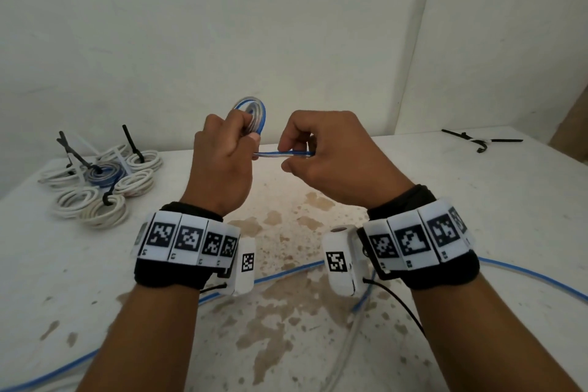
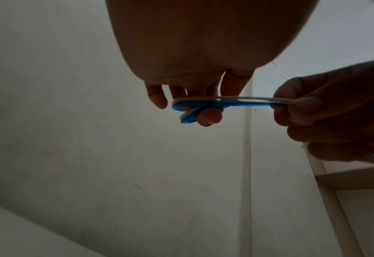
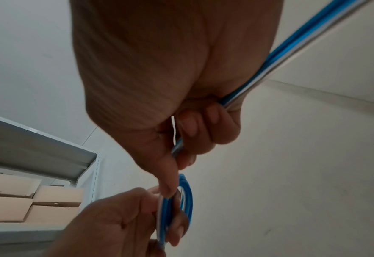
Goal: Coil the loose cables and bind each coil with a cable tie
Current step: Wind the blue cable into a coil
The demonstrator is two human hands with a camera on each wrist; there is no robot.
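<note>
Blue-and-white cable [image 1: 280,154]: looked light, bendy, a bit springy. Small coil [image 1: 253,114] pinched tight in left hand [image 1: 219,156], up off table [image 1: 477,200]. Next stretch pinched by right hand [image 1: 331,156], just beside coil. Best held close to coil.

Open white table [image 1: 477,216] surface is seen ahead of the raised hands and to the right, where passage is hindered only by a few black cable ties [image 1: 477,140] lying near the far right edge. The far left corner is taken up by a cluster of bound coils [image 1: 105,184], with tie tails standing upright above them. The near part of the table is crossed by the loose blue-and-white cable [image 1: 286,270], which trails beneath both wrists. The far side is closed off by the wall [image 1: 222,25].
</note>
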